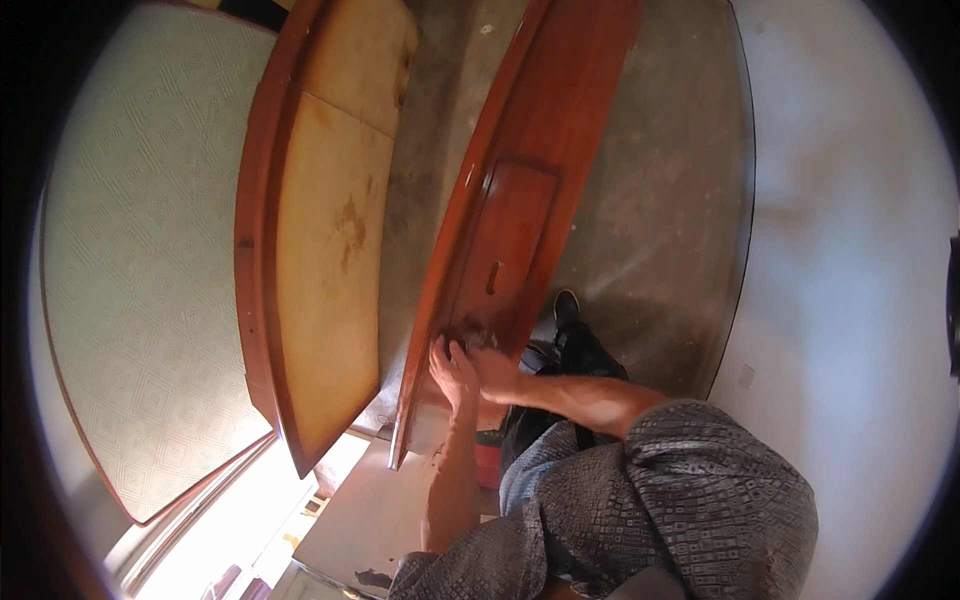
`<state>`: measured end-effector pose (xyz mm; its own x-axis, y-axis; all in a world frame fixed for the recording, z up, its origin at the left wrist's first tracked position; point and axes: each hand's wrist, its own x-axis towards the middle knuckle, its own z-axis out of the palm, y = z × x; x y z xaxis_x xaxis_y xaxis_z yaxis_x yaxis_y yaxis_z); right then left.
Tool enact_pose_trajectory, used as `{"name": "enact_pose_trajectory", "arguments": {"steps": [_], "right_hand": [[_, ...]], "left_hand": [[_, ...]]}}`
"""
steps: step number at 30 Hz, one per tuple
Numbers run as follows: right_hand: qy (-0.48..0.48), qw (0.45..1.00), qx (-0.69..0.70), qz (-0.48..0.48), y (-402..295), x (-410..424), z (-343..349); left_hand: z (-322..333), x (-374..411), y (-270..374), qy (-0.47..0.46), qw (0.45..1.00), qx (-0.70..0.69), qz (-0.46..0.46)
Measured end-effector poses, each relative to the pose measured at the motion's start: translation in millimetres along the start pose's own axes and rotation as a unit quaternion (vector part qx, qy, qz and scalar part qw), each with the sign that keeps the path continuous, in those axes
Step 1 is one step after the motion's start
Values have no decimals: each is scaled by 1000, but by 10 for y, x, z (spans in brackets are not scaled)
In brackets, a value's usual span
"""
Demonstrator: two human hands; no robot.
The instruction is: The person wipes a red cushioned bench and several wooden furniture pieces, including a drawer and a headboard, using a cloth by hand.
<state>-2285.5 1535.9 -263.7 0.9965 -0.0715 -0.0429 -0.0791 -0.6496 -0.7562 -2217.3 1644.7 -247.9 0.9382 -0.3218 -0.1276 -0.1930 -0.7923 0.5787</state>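
Observation:
A long reddish-brown varnished wooden furniture panel (525,202) stands on edge before me, with a raised rectangular section and a small slot or recessed handle in it. My left hand (454,373) rests at the panel's raised rim, fingers bent. Close beside it, my right hand (491,369) reaches over the face of the panel near the lower end of the raised section. Its fingers are blurred and partly hidden, with something dark around them; whether it holds a thing I cannot tell.
Left of the panel stands another wooden furniture piece with a stained pale board (330,225). A patterned mattress (157,225) leans beyond it. Concrete floor (645,187) and a white wall (840,285) lie to the right. A red object (489,463) is below my hands.

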Motion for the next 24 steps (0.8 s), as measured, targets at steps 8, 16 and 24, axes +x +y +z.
{"name": "enact_pose_trajectory", "arguments": {"steps": [8, 16, 24], "right_hand": [[67, 993, 37, -93, 730, 521, -804], [200, 948, -104, 227, 2251, 1418, -2730], [252, 961, -116, 12, 2970, 1002, -2986]], "left_hand": [[-4, -162, 41, 1, 999, -32, 33], [445, 379, 1139, -44, 993, -53, 91], [1253, 695, 1828, -27, 997, 25, 74]]}}
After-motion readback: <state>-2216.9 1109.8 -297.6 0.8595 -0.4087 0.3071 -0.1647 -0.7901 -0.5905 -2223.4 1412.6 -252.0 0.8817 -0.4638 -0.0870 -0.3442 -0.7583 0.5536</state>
